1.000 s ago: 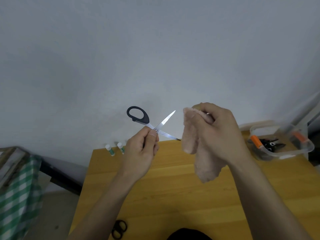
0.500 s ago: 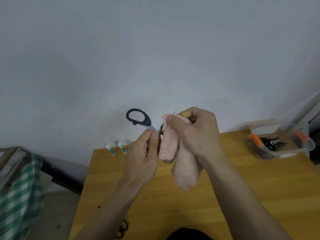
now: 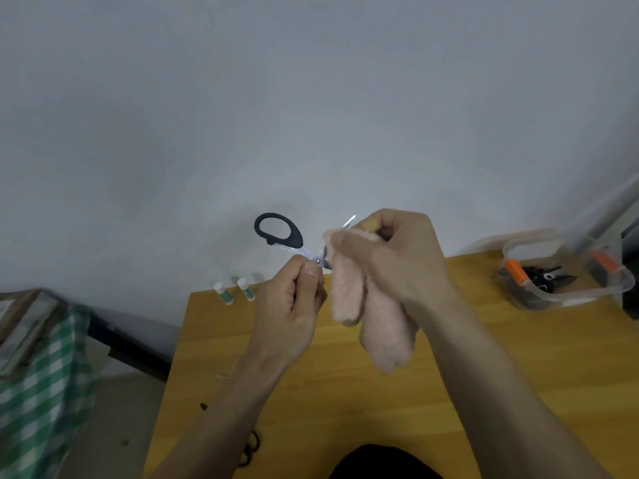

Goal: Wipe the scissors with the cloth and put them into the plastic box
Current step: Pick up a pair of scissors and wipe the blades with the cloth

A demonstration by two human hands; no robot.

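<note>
Scissors (image 3: pixel 280 233) pinched at the pivot by left hand (image 3: pixel 290 305); right hand (image 3: pixel 397 261) grip clamps cloth (image 3: pixel 366 305) round a blade.

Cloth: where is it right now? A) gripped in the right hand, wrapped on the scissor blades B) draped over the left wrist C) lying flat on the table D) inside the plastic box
A: the right hand grips the cloth around the blades of the scissors held up by the left hand.

Two hands, left (image 3: pixel 290 305) and right (image 3: pixel 397 261). One cloth (image 3: pixel 366 305). One scissors (image 3: pixel 287 238) held up, another (image 3: pixel 249 451) near the table's (image 3: pixel 449 392) near-left edge. Two glue sticks (image 3: pixel 224 293) (image 3: pixel 247 289) far left. One box (image 3: pixel 567 274) far right, its contents uncountable.
</note>
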